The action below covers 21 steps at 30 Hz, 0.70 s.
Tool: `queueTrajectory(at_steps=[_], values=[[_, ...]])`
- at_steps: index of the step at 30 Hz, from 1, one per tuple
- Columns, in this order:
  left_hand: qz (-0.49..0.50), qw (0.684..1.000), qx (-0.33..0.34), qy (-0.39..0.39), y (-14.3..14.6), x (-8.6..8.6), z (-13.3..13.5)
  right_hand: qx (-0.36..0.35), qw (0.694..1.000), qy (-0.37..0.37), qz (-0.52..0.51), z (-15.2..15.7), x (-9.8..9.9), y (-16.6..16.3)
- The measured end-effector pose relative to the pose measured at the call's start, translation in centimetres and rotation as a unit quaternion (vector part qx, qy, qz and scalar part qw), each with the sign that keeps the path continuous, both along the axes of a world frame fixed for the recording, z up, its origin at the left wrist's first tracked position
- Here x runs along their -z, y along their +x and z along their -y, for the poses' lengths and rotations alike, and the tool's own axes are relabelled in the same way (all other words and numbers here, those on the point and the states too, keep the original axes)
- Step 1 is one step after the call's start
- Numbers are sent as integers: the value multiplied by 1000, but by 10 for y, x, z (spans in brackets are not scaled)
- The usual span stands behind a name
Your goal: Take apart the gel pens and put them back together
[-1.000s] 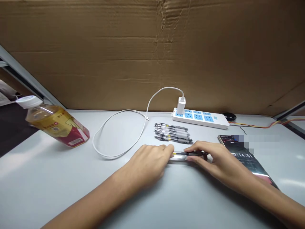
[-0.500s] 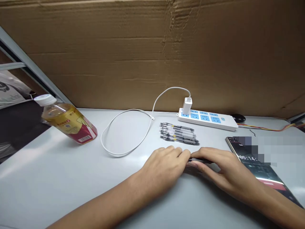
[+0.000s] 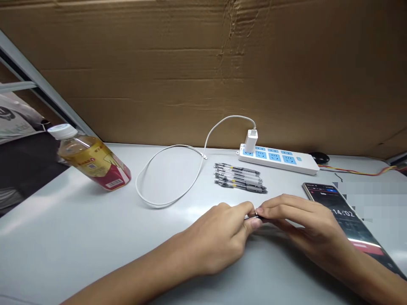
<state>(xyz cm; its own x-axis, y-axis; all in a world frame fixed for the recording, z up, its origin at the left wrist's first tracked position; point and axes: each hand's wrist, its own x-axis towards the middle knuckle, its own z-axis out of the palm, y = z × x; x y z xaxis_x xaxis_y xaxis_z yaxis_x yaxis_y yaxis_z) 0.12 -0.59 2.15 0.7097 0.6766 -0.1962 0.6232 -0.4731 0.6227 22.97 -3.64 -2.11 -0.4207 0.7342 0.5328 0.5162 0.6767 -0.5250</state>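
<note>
Just in front of a row of pens, both hands meet over the white table. My left hand [image 3: 224,235] is closed, its thumb and forefinger pinching one end of a pen [image 3: 260,217]. The fingertips of my right hand [image 3: 307,222] close on the same pen from the right. Only a short dark piece shows between the fingers; the rest of it is hidden. Behind the hands, several clear click pens [image 3: 241,178] with grey grips lie side by side on the table [image 3: 133,250].
A white power strip [image 3: 307,163] holds a charger [image 3: 251,141], whose white cable [image 3: 165,206] loops on the table. To the left stands a drink bottle [image 3: 98,165]. A phone [image 3: 346,220] showing a timer lies beside my right forearm. Cardboard [image 3: 178,72] walls the back.
My left hand has turned, so its thumb now shows pinching the pen. My right fingers have shifted their hold, and less of the pen is visible. The row of pens stays put.
</note>
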Motion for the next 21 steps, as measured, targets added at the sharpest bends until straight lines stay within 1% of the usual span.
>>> queueTrajectory(at_steps=[3,4,6,7,9,11,13,14,16,21], values=[[17,1000,-3,-15,-1,1,0,-10,1000,-1,-2,0,0,0],[9,1000,-1,0,-1,2,-1,-16,1000,-9,-2,0,-1,0],[-21,998,5,57,-1,3,-2,-23,999,-33,-5,1,-3,-1],[-36,995,11,88,-1,5,-2,-20,999,-48,-6,1,-4,-1],[-54,989,32,137,-2,7,-4,9,996,-87,-3,1,-6,-1],[-66,982,53,169,-2,9,-6,37,990,-138,8,0,-8,-1],[-82,975,68,193,-3,10,-8,39,981,-188,22,-1,-8,-2],[-91,973,71,199,-3,10,-8,35,979,-201,26,-1,-8,-2],[-98,973,71,196,-3,10,-9,34,981,-190,19,-2,-6,-2],[-88,983,61,150,-3,6,-11,21,994,-98,-36,-2,0,1]])
